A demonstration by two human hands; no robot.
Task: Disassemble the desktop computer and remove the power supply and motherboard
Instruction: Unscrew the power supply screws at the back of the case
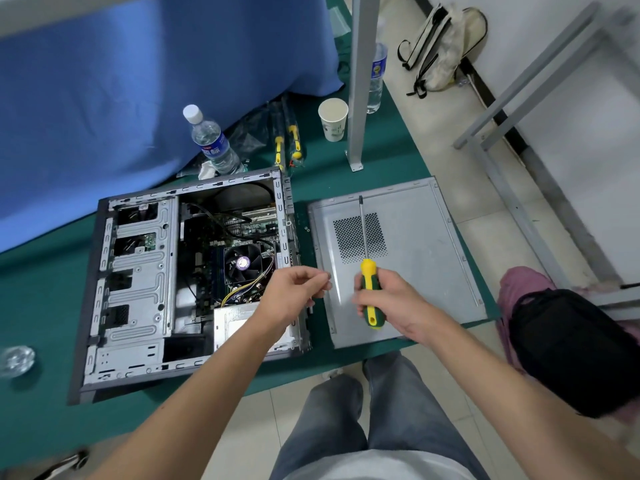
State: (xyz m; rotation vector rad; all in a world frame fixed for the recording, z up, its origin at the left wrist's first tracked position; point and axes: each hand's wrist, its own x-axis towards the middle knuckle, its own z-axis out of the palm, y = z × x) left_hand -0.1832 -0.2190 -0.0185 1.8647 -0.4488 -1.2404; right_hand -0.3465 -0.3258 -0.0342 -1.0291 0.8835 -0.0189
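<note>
- Open computer case (194,282) lying on its side on green table mat (41,299); power supply (239,327) partly hidden under left forearm.
- Left hand (294,296) hovering at the case's edge, fingertips pinched; anything held too small to tell.
- Right hand (384,299) gripping screwdriver (366,268), fingers clamped round the handle, over the side panel (415,265).

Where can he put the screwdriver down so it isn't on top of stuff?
Bare green mat lies left of the computer case, above the glass dish. The side panel is flat and bare too. It is crowded behind the case: water bottle, bagged tools, paper cup.
</note>
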